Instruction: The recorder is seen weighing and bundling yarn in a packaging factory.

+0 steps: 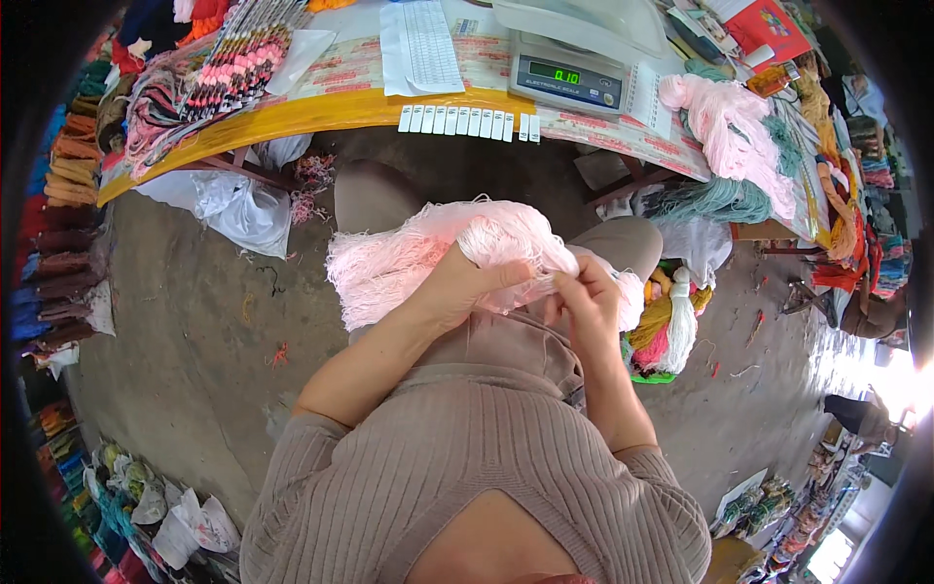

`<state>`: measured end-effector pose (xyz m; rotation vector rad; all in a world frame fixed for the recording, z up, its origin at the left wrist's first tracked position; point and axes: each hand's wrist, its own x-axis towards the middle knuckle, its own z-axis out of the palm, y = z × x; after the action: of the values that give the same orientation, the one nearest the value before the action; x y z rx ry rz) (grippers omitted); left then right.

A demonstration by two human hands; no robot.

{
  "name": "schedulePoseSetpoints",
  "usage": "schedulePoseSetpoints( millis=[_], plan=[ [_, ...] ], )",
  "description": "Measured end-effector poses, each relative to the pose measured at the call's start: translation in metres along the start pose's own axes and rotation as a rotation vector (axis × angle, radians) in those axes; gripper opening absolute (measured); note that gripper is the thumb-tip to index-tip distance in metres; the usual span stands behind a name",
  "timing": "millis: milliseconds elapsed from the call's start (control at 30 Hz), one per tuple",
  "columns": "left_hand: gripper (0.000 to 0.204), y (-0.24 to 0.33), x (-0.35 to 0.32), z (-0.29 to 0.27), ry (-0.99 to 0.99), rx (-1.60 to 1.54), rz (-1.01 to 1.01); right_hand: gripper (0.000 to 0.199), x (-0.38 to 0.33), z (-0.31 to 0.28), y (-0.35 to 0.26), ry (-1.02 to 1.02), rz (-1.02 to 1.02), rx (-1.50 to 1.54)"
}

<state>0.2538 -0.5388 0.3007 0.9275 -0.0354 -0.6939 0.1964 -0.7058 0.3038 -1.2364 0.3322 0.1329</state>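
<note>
A large bundle of pale pink yarn (404, 255) lies across my lap, its loose looped ends spread to the left. My left hand (469, 286) is closed around a gathered part of the bundle, thumb stretched over the top and the other fingers hidden in the strands. Close to its right, my right hand (590, 294) has bent fingers pinched on pink strands near the bundle's right part. More of the yarn hangs behind the right hand over my right thigh.
Ahead stands a table (292, 125) with a yellow-taped edge and a row of small white tags (455, 121). On it are a digital scale (569, 80), paper sheets (420, 54) and pink yarn hanks (725, 122). A container of coloured yarn (671, 326) sits to my right.
</note>
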Motion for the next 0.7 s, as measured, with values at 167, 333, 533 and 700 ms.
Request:
schedulePoseSetpoints(
  millis=[167, 333, 533, 700],
  plan=[
    [0.039, -0.004, 0.0, 0.0, 0.016, 0.072, 0.052, 0.014, -0.001, 0.005, -0.002, -0.106, 0.011, -0.249],
    [0.035, 0.001, 0.0, -0.005, -0.048, -0.195, -0.062, 0.018, -0.001, 0.0, 0.0, -0.054, 0.071, 0.113],
    [0.032, -0.005, 0.0, -0.02, -0.162, -0.302, -0.129, 0.026, -0.001, -0.01, -0.004, -0.337, 0.467, 0.486],
    [0.057, 0.027, -0.03, -0.025, -0.271, 0.206, -0.298, 0.027, -0.005, -0.042, 0.0, -0.375, 0.194, 0.597]
  ],
)
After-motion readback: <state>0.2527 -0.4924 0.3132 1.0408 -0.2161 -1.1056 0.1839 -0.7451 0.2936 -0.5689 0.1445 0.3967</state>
